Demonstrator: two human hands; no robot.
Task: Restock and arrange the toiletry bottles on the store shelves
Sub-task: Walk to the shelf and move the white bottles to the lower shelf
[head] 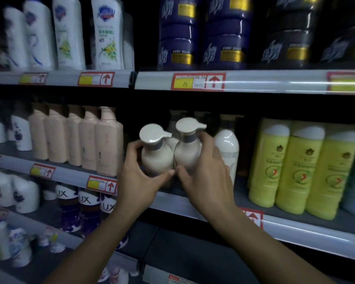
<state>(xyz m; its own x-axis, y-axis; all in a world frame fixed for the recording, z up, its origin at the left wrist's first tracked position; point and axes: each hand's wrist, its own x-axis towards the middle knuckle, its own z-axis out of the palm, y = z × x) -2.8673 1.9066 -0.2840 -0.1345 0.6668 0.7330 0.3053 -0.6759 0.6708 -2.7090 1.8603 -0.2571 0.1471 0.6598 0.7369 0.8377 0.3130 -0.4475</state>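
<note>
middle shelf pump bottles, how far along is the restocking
Done: the row of peach rectangular bottles and the yellow-green white-capped bottles stand lined up on the middle shelf. In hand: the left hand grips one cream pump bottle, the right hand grips the second cream pump bottle, side by side at the shelf front. Left: seating both and letting go.

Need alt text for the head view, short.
Left hand and right hand each grip a cream pump bottle, left bottle and right bottle, side by side on the middle shelf, between peach bottles and yellow bottles.
</note>
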